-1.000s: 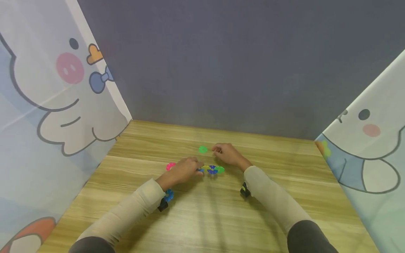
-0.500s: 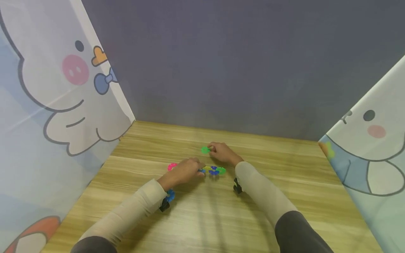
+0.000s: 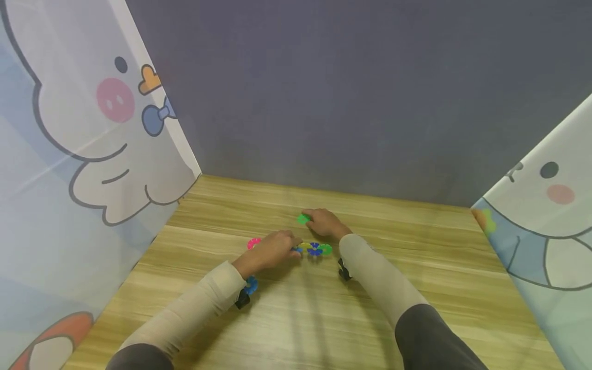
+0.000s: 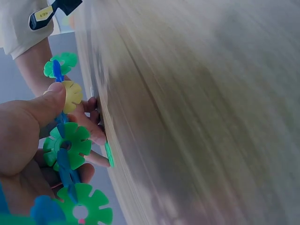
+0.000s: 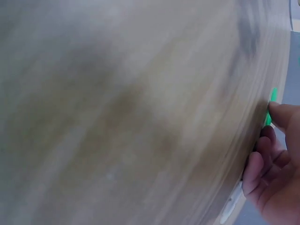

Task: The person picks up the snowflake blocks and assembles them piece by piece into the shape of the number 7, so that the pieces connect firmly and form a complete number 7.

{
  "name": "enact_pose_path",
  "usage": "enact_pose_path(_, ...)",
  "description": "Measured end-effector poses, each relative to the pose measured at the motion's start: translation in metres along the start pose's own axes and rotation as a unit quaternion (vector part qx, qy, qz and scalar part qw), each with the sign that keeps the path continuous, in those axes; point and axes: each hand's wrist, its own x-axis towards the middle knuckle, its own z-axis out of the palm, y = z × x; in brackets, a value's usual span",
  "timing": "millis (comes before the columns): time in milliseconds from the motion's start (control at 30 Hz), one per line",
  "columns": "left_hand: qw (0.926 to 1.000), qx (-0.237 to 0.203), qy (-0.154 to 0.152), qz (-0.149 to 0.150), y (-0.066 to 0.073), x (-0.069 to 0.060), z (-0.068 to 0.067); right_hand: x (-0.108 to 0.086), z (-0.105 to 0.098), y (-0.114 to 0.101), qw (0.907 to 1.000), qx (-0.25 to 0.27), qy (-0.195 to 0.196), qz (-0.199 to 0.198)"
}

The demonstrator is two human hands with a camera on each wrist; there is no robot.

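My left hand (image 3: 270, 251) grips a chain of slotted plastic flower discs. In the left wrist view, its thumb presses beside a yellow disc (image 4: 73, 96), and the fingers curl behind a green disc (image 4: 74, 146). Dark blue (image 3: 314, 248) and green discs (image 3: 326, 249) stick out at the chain's right end. A pink disc (image 3: 253, 243) and a blue disc (image 3: 251, 284) show around the left wrist. Farther back, my right hand (image 3: 324, 223) pinches a loose green disc (image 3: 302, 219) at the tabletop, thumb on it in the right wrist view. Part of the chain is hidden by the left hand.
The wood-grain table (image 3: 416, 288) meets a dark grey panel (image 3: 333, 103) at its back edge. Cartoon-printed panels rise on the left (image 3: 92, 133) and right (image 3: 555, 236).
My right hand has moved left to the loose green disc and taken hold of it; the disc now looks tilted. The left hand keeps its grip on the chain, almost still.
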Motion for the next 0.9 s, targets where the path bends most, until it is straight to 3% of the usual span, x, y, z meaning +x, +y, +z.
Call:
enact_pose_path(167,1.0,-0.001,0.002,-0.003,0.001,0.0,-0.001,0.0,0.001,0.003,0.9998,-0.001,0.017,0.011)
enact_pose_path(567,1.0,0.002,0.009,0.003,0.0,0.001,0.003,-0.005,-0.001,0.004,0.9966,0.069,0.042,0.017)
enact_pose_path(900,1.0,0.003,0.009,-0.002,0.0,0.0,0.003,-0.02,-0.007,0.009,0.9914,0.114,0.064,-0.013)
